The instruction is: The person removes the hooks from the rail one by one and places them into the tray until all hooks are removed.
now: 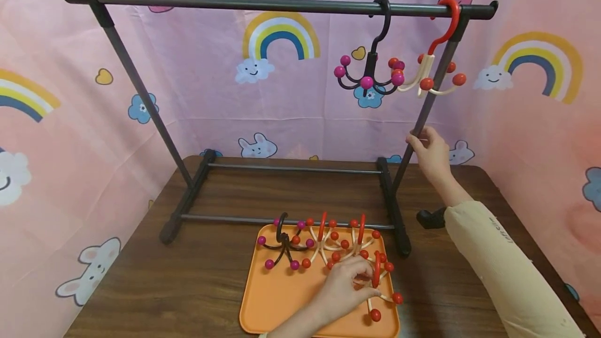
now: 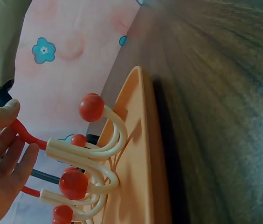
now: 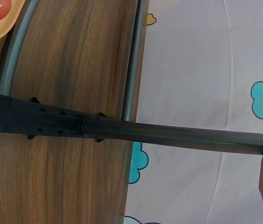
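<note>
The left hand (image 1: 345, 286) pinches the smooth red hook of a hanger (image 1: 377, 271) at the right side of the tray (image 1: 277, 306); its cream arms curve outward to glossy red balls. Whether those arms touch the tray is unclear. The right hand (image 1: 431, 155) holds the round, dark post (image 1: 424, 113) of the rack (image 1: 249, 2), fingers closed about it.

The tray is orange, shallow and round-cornered, with a raised rim. Near its far edge lie a black hanger (image 1: 285, 246) with magenta balls and two cream hangers (image 1: 321, 241) with red hooks. From the rack's tubular rail hang another black one (image 1: 370, 67) and another cream one (image 1: 425, 67). The bench (image 1: 141, 286) shows dark wood grain; creased, printed cloth (image 1: 202, 67) stands behind.
</note>
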Motion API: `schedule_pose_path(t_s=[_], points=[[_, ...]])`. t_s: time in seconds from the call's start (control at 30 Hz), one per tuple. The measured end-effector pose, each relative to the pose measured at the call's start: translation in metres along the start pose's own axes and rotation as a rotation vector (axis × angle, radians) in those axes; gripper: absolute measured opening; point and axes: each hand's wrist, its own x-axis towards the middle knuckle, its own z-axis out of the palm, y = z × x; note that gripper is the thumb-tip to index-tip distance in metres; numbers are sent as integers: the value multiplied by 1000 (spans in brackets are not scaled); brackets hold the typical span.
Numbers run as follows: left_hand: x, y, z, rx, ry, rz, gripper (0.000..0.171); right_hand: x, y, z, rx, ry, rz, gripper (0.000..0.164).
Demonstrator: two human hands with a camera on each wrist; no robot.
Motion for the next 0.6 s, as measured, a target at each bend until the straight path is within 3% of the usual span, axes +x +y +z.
schedule_pose_path(t_s=[0.13, 0.27, 0.47, 0.6], points=[[0, -2, 1, 33, -18, 15, 19, 1, 2, 0, 2, 4, 1, 39], [-1, -2, -5, 67, -91, -14, 20, 0, 2, 0, 5, -2, 7, 36], [7, 7, -28, 192, -149, -103, 17, -1, 1, 0, 9, -15, 6, 36], [22, 16, -47, 180, -164, -99, 14, -1, 1, -1, 12, -21, 14, 34]])
